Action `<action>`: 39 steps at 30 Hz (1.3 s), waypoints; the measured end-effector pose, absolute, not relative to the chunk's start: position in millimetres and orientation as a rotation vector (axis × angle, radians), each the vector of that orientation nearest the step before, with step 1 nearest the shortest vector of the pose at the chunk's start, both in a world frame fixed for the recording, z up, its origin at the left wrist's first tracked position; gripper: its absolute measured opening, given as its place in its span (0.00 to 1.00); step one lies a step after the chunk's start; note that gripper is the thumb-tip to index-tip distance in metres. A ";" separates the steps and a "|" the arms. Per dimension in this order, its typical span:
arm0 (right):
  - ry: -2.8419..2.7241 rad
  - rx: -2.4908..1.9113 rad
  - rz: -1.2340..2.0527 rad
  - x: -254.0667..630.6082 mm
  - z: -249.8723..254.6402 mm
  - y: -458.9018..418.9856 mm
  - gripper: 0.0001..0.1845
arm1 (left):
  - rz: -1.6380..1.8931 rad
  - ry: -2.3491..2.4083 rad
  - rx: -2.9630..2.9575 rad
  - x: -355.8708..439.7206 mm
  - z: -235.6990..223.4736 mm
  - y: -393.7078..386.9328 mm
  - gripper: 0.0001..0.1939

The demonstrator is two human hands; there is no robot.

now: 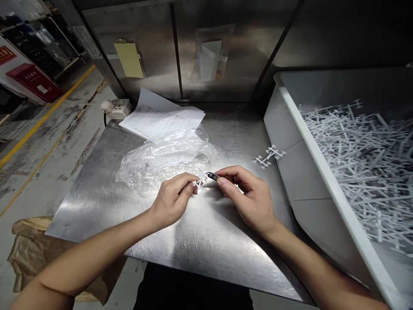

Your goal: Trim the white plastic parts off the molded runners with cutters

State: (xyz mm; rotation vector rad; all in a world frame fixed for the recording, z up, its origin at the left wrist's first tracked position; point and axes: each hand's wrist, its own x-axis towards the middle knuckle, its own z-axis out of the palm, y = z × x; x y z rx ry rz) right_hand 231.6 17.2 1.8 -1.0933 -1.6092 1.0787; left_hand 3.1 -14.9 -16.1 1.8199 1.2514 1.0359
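My left hand (172, 198) pinches a small white plastic piece (198, 183) between thumb and fingers above the steel table (200, 241). My right hand (250, 196) grips a small dark tool (212, 175), whose tip sits right at the white piece. Both hands meet near the middle of the table, just in front of a crumpled clear plastic bag (164, 159). Another white branched plastic piece (269, 156) lies loose on the table to the right, beside the bin.
A large white bin (309, 142) full of white plastic sprue pieces (364, 159) stands at the right. Printed paper sheets (161, 118) and a power strip (116, 107) lie at the back left. A steel wall rises behind; brown paper (29, 245) hangs below the table's left edge.
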 end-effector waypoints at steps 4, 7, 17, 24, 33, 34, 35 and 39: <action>-1.610 -1.103 1.061 232.0 1.5 18.8 0.07 | 1.019 1.246 1.590 0.3 -12.4 -13.8 0.15; -1.607 -1.115 1.065 232.3 0.2 20.1 0.07 | 1.041 1.210 1.525 -0.1 -11.5 -12.3 0.15; -1.604 -1.109 1.077 233.1 0.6 20.6 0.08 | 1.049 1.209 1.529 -0.6 -16.4 -12.4 0.18; -1.653 -1.069 1.045 231.7 -1.3 19.5 0.06 | 1.108 1.144 1.354 1.5 -23.6 -13.4 0.17; -1.710 -1.088 1.042 231.7 -3.1 16.9 0.07 | 1.096 1.228 1.528 2.0 -22.2 -16.1 0.15; -1.715 -1.088 1.039 231.9 -3.0 16.8 0.07 | 1.100 1.229 1.537 2.2 -21.7 -16.2 0.15; -1.722 -1.089 1.035 232.0 -2.9 16.6 0.07 | 1.102 1.230 1.548 2.5 -20.9 -16.2 0.15; -1.760 -1.109 1.012 231.2 -1.1 15.2 0.07 | 1.103 1.218 1.620 3.2 -16.3 -16.8 0.14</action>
